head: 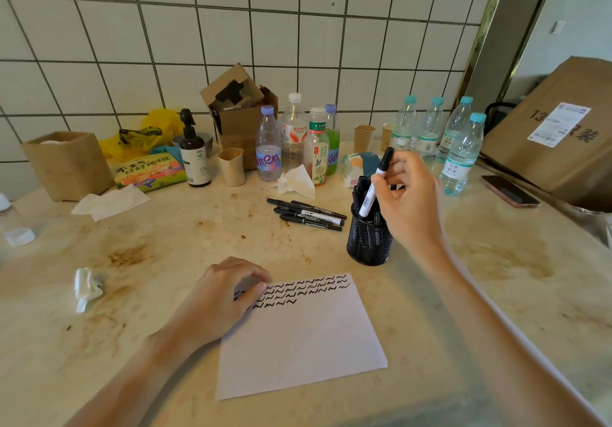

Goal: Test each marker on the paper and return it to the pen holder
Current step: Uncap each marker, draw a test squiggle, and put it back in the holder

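Right hand [409, 201] grips a barcoded white marker [376, 185] above the black mesh pen holder [369, 243]; left hand [222, 297], fingers loosely curled, presses the squiggle-marked paper [304, 337].

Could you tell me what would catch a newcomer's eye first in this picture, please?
First, the right hand holding a white marker above the black mesh pen holder. Next, the white paper in front, its top rows filled with black squiggles, with the left hand resting on its corner. Behind stands a crowd of bottles along the tiled wall.
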